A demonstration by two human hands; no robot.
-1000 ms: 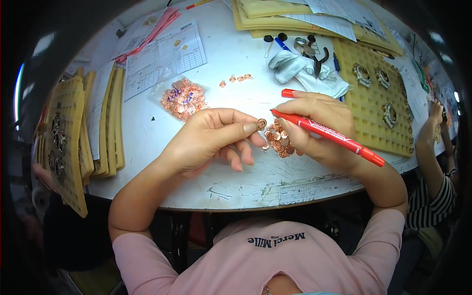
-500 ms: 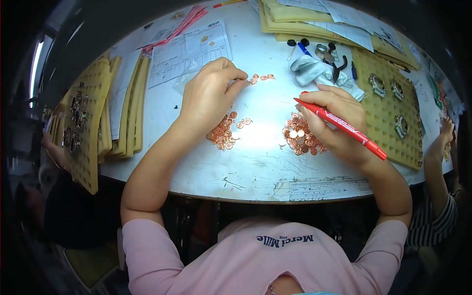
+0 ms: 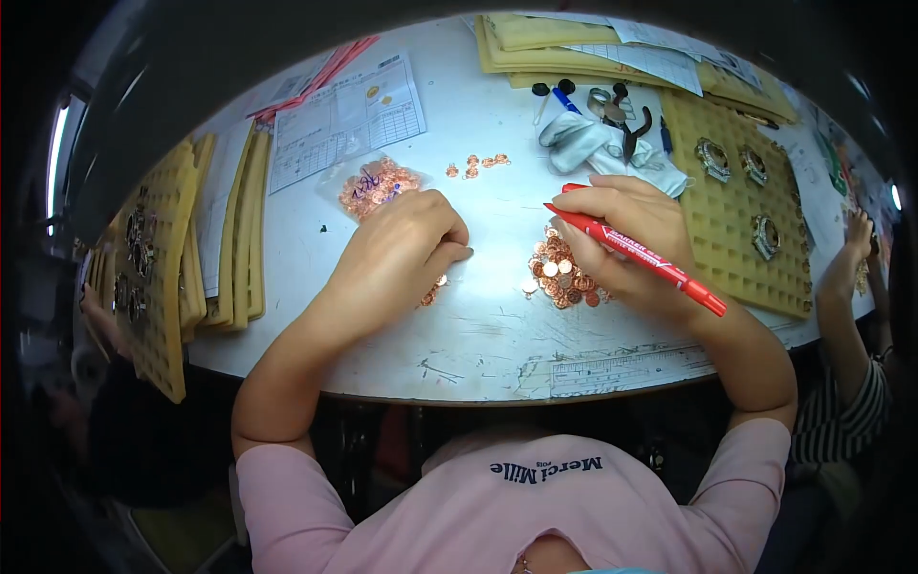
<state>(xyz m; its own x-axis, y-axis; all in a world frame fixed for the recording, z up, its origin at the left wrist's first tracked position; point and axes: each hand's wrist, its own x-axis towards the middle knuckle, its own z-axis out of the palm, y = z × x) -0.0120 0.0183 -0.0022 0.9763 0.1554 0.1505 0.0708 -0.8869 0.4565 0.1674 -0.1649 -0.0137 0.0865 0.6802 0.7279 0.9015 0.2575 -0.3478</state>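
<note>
My right hand [image 3: 636,234] grips a red marker pen [image 3: 645,256], which slants across it from upper left to lower right. Under those fingers lies a pile of small copper-coloured round charms [image 3: 562,275], a few of them shining pale. My left hand [image 3: 397,253] hovers over another copper pile [image 3: 435,292], mostly covered by that hand. Its thumb and forefinger are drawn together; whether a charm is between them is hidden. Farther back, several charms [image 3: 472,166] sit in a short loose group. A clear bag of copper charms [image 3: 387,180] rests just beyond my left hand.
Yellow foam trays stand at left [image 3: 167,268] and lie at right [image 3: 727,210], the right one holding ornate metal pieces. Behind are printed sheets [image 3: 349,120], a white cloth [image 3: 602,148], pliers [image 3: 636,134] and stacked foam [image 3: 535,43]. Another person's arm [image 3: 841,258] is at far right.
My left hand has come back toward me from the far charms to the near pile, uncovering the bag. The far group looks larger. My right hand keeps its grip on the marker.
</note>
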